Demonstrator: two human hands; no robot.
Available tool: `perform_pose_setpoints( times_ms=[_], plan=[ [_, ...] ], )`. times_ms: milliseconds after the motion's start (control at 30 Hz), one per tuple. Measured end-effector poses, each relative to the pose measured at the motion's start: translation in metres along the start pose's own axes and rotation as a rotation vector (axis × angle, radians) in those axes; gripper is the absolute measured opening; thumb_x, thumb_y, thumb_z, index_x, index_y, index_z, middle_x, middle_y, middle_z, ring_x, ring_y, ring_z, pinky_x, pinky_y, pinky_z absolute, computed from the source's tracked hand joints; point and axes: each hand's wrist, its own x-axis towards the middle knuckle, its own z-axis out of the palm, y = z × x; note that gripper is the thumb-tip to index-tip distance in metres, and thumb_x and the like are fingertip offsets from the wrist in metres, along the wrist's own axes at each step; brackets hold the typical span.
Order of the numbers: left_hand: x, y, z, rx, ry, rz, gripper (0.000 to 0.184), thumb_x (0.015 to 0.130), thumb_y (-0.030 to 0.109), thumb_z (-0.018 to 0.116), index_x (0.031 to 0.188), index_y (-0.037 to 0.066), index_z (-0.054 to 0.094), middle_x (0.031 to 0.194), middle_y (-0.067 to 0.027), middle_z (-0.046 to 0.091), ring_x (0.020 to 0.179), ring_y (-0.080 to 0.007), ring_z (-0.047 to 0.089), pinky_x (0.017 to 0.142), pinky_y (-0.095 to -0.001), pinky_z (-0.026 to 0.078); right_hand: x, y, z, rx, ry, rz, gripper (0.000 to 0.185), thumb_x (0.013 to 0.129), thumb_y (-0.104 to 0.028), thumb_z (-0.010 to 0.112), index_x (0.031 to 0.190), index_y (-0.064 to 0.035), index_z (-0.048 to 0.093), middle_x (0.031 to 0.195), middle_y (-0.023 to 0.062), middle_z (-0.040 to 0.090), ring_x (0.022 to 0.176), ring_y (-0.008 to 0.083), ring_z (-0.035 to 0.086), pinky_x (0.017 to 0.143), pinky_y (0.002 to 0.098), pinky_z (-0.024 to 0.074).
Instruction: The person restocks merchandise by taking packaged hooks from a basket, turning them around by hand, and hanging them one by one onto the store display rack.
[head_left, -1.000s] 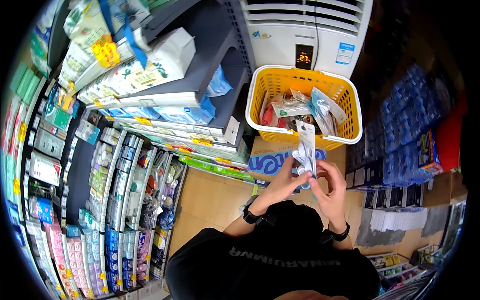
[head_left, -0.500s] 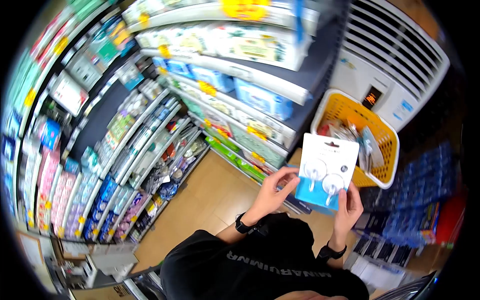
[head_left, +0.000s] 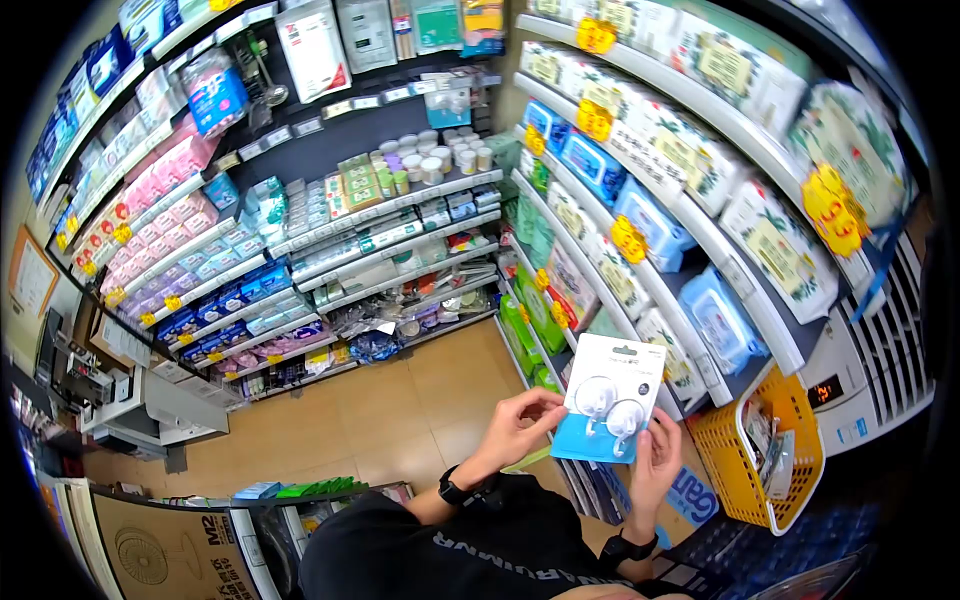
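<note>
The black shirt (head_left: 440, 550) is nearest and hides part of the floor (head_left: 370, 410). Just beyond it, the left hand (head_left: 522, 425) pinches one side edge of the hook card (head_left: 607, 440) between thumb and fingers, while the right hand (head_left: 655, 465) grasps the other edge, thumb in front; both grips are nearly closed. The card (white above, blue below, with two round clear-and-white hooks) is tilted, its printed face towards the camera, and it hides part of the lower shelving behind.

To the right of the card, apart from it, the yellow basket (head_left: 722, 450) holds packaged items (head_left: 778, 465), with a cardboard box (head_left: 690, 500) below. A white appliance (head_left: 860, 415) with a lit display is beside the basket. The right-hand shelves (head_left: 700, 210) carry white packs and blue packs (head_left: 720, 320); farther off, the back shelves (head_left: 390, 205) bear tubs, cartons and pink packs.

Half a second ago the card overlapped the basket in view; now a gap shows between them, the view has turned towards the shelves, and both hands still hold the card.
</note>
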Motion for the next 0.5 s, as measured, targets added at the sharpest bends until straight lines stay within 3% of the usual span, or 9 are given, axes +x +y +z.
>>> perform_pose_setpoints(
  times_ms=[167, 267, 367, 500],
  plan=[
    [-0.004, 0.002, -0.070, 0.100, 0.157, 0.047, 0.016, 0.097, 0.011, 0.072, 0.108, -0.001, 0.071, 0.090, -0.0053, 0.073, 0.078, -0.0104, 0.068, 0.072, -0.0246, 0.053, 0.014, -0.002, 0.082, 0.059, -0.141, 0.057, 0.043, 0.102, -0.005, 0.058, 0.142, 0.0050, 0.046, 0.132, 0.0188, 0.064, 0.117, 0.0174, 0.060, 0.099, 0.0294, 0.0459],
    [-0.001, 0.007, -0.099, 0.134, 0.196, 0.035, 0.016, 0.095, 0.012, 0.074, 0.104, -0.001, 0.072, 0.091, -0.0048, 0.073, 0.080, -0.0102, 0.068, 0.073, -0.0248, 0.053, 0.022, 0.008, 0.113, 0.053, -0.208, 0.097, 0.055, 0.097, -0.006, 0.066, 0.145, 0.0068, 0.043, 0.137, 0.0218, 0.058, 0.125, 0.0244, 0.058, 0.106, 0.0360, 0.0448],
    [0.006, 0.004, -0.119, 0.187, 0.210, 0.035, 0.015, 0.094, 0.012, 0.076, 0.103, 0.000, 0.074, 0.092, -0.0045, 0.073, 0.082, -0.0098, 0.068, 0.074, -0.0247, 0.053, 0.030, 0.016, 0.133, -0.039, -0.254, 0.005, 0.058, 0.098, -0.001, 0.063, 0.149, 0.0046, 0.037, 0.136, 0.0196, 0.060, 0.122, 0.0200, 0.059, 0.100, 0.0316, 0.0471],
    [0.021, 0.004, -0.132, 0.153, 0.215, 0.021, 0.015, 0.093, 0.011, 0.077, 0.102, 0.000, 0.074, 0.093, -0.0040, 0.073, 0.084, -0.0094, 0.067, 0.076, -0.0247, 0.052, 0.043, 0.029, 0.148, -0.054, -0.268, 0.058, 0.061, 0.096, 0.000, 0.066, 0.149, 0.0043, 0.037, 0.137, 0.0207, 0.058, 0.123, 0.0203, 0.058, 0.100, 0.0318, 0.0481]
  ],
)
